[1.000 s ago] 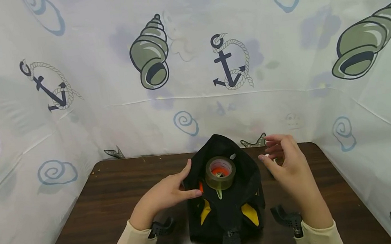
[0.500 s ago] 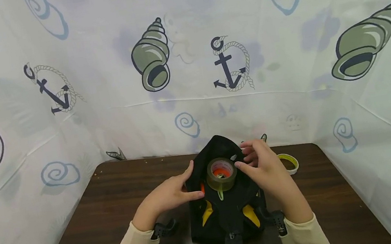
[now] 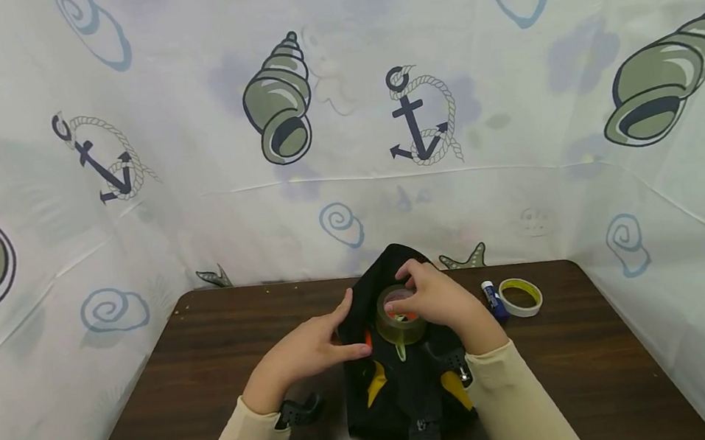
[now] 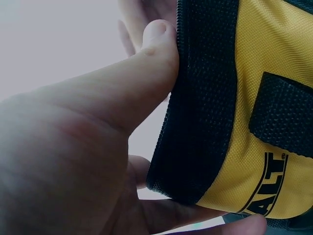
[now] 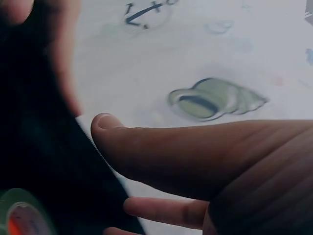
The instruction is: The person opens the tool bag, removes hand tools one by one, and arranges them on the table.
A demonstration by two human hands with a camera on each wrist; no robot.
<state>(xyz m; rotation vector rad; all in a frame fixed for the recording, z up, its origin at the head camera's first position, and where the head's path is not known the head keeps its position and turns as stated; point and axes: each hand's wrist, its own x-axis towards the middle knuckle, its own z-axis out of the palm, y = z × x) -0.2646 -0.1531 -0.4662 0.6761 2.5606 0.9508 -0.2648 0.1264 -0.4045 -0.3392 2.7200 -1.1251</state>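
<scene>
A black and yellow tool bag [image 3: 365, 408] lies open on the table, its zipped edge and yellow cloth [image 4: 254, 98] large in the left wrist view. My left hand [image 3: 303, 349] holds the bag's left side, thumb at the zipped rim and fingers along the outside. A roll of brown packing tape [image 3: 399, 334] with an orange core sits in the bag's mouth. Above it is my right hand [image 3: 440, 301], fingers spread and bent, its thumb overlapping the roll's core in the head view. The right wrist view shows the roll [image 5: 32, 213] at lower left, apart from that thumb.
Right of the bag, a blue glue stick [image 3: 494, 300] with a white cap lies beside a white and yellow tape ring [image 3: 524, 312]. Printed cloth walls [image 3: 356, 145] enclose the back and sides of the dark wooden table [image 3: 586, 367].
My right hand has moved left from the table's right side to above the tape roll in the bag, uncovering the glue stick and tape ring. The left hand stays at the bag's side.
</scene>
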